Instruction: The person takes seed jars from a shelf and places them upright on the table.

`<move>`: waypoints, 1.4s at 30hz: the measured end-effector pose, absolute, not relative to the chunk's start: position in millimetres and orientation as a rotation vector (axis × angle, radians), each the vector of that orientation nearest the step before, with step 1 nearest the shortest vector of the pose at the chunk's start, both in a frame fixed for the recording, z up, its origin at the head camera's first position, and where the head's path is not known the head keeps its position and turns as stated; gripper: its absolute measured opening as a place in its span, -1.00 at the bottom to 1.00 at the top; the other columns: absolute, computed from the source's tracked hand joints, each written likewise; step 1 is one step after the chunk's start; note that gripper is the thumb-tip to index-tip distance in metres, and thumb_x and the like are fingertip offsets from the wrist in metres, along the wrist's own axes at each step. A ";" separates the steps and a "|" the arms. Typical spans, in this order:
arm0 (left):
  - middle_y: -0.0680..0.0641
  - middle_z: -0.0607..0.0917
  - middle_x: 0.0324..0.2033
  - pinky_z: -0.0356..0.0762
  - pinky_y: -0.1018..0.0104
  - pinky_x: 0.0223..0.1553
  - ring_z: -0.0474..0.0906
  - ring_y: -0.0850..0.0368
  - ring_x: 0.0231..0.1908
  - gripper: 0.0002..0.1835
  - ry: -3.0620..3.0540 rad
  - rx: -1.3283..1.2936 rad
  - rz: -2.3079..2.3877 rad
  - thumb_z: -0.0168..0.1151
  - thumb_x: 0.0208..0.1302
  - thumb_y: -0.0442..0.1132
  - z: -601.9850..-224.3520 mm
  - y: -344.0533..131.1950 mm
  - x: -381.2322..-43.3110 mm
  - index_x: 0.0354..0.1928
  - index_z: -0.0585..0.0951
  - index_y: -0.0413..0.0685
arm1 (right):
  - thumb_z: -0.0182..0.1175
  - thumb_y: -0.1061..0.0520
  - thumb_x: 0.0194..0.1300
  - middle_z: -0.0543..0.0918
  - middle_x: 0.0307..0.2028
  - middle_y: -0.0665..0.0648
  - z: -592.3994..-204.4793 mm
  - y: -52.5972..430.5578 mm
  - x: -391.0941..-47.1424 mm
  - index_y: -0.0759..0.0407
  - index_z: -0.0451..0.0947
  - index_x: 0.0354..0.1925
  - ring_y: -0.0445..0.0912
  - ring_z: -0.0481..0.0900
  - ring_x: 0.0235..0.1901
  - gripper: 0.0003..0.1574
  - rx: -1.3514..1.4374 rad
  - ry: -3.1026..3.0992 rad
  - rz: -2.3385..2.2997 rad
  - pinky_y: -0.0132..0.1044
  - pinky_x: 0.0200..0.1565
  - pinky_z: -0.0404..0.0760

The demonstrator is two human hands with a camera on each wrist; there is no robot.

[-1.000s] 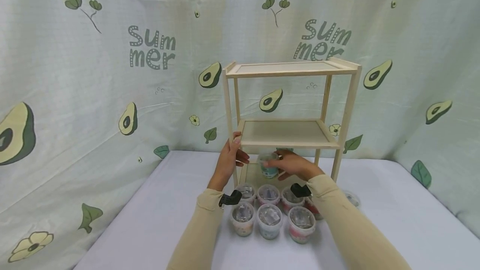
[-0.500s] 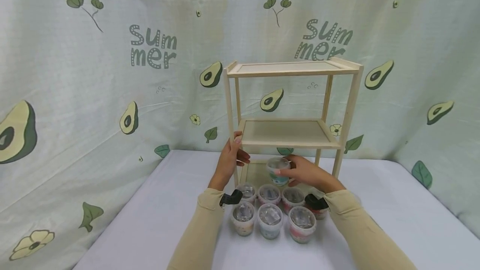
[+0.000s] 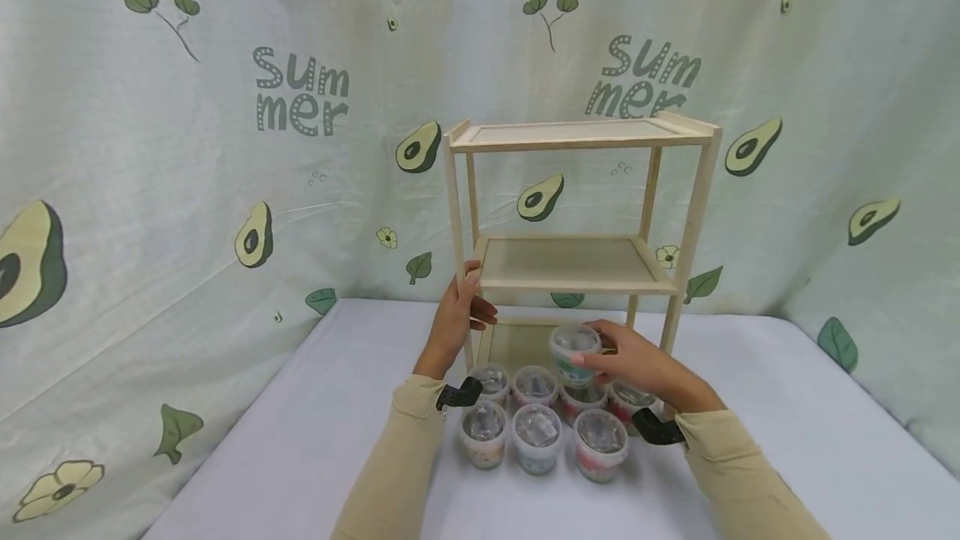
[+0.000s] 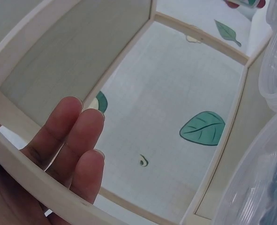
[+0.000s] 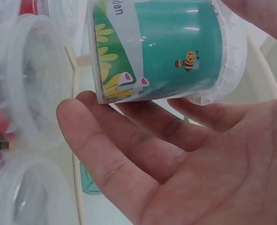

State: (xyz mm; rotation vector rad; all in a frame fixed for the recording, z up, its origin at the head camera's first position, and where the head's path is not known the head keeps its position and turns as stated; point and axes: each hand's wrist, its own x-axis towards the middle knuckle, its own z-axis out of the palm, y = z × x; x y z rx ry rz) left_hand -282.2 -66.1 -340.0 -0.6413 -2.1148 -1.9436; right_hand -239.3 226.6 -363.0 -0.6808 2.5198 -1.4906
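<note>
My right hand holds a clear-lidded plastic tub between thumb and fingers, above the back row of tubs in front of the rack. In the right wrist view, the tub's green label shows a small bee and yellow flowers. The fingers lie along its underside in that view. My left hand grips the left front post of the wooden shelf rack at the middle shelf. Past the post, its fingers reach loosely bent in the left wrist view.
Several lidded tubs stand in two rows before the rack: a front row with a pink-banded tub at its right, and a back row with a tub near its middle. White cloth covers the table; a printed curtain hangs behind.
My right hand has brought the tub rightward and nearer to me, from over the bottom shelf to over the back row. My left hand stays on the post.
</note>
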 end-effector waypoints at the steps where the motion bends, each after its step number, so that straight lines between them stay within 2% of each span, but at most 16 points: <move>1: -0.54 0.65 -0.30 0.61 -0.14 -0.28 0.63 -0.53 -0.27 -0.47 -2.115 -0.642 -1.940 -0.19 0.64 -0.01 -339.4 -66.5 -282.3 0.49 0.24 -0.09 | 0.27 -0.07 0.41 0.48 0.21 0.34 -362.6 227.8 -237.1 0.37 0.20 0.43 0.08 0.60 0.04 -0.13 -0.698 2.528 -1.489 -0.05 -0.10 0.67; 8: -0.53 0.65 -0.32 0.60 -0.18 -0.28 0.63 -0.53 -0.27 -0.47 -2.107 -0.655 -1.935 -0.20 0.64 -0.02 -337.7 -67.1 -283.8 0.49 0.23 -0.11 | 0.26 -0.05 0.41 0.45 0.22 0.33 -359.7 233.7 -222.5 0.34 0.17 0.44 0.08 0.60 0.01 -0.13 -0.714 2.569 -1.471 -0.09 -0.09 0.66; 16: -0.58 0.63 -0.28 0.59 -0.11 -0.27 0.61 -0.56 -0.24 -0.47 -2.132 -0.652 -1.955 -0.21 0.65 -0.02 -341.2 -66.3 -281.7 0.50 0.21 -0.09 | 0.28 -0.10 0.39 0.45 0.26 0.27 -365.3 242.0 -204.4 0.23 0.21 0.45 0.13 0.54 0.17 -0.14 -0.650 2.667 -1.445 -0.21 -0.04 0.60; 24: -0.56 0.65 -0.30 0.60 -0.12 -0.30 0.65 -0.50 -0.30 -0.48 -2.113 -0.655 -1.947 -0.20 0.65 -0.02 -340.4 -66.2 -281.9 0.49 0.23 -0.09 | 0.28 -0.08 0.39 0.49 0.21 0.32 -365.2 258.0 -187.3 0.37 0.17 0.43 0.14 0.56 0.17 -0.09 -0.565 2.710 -1.452 -0.25 -0.03 0.60; 29: -0.56 0.64 -0.31 0.61 -0.11 -0.31 0.64 -0.53 -0.28 -0.48 -2.098 -0.638 -1.957 -0.19 0.65 -0.04 -340.0 -67.4 -282.0 0.49 0.24 -0.10 | 0.27 -0.04 0.41 0.50 0.19 0.33 -367.8 269.6 -180.3 0.40 0.19 0.41 0.13 0.56 0.14 -0.14 -0.534 2.712 -1.461 -0.28 -0.07 0.62; 38: -0.55 0.65 -0.31 0.60 -0.04 -0.32 0.60 -0.59 -0.26 -0.47 -2.104 -0.638 -1.975 -0.20 0.65 -0.02 -341.6 -67.8 -282.3 0.50 0.22 -0.08 | 0.22 0.00 0.43 0.48 0.17 0.38 -376.7 283.8 -166.9 0.51 0.12 0.39 0.20 0.54 0.14 -0.14 -0.459 2.679 -1.474 -0.26 -0.10 0.63; 42: -0.57 0.63 -0.28 0.60 -0.09 -0.29 0.58 -0.60 -0.24 -0.46 -2.108 -0.657 -1.974 -0.21 0.65 -0.01 -342.5 -68.0 -282.6 0.50 0.21 -0.09 | 0.20 0.05 0.44 0.49 0.13 0.35 -379.7 289.7 -162.2 0.53 0.11 0.39 0.10 0.58 0.09 -0.17 -0.462 2.622 -1.507 -0.23 -0.14 0.65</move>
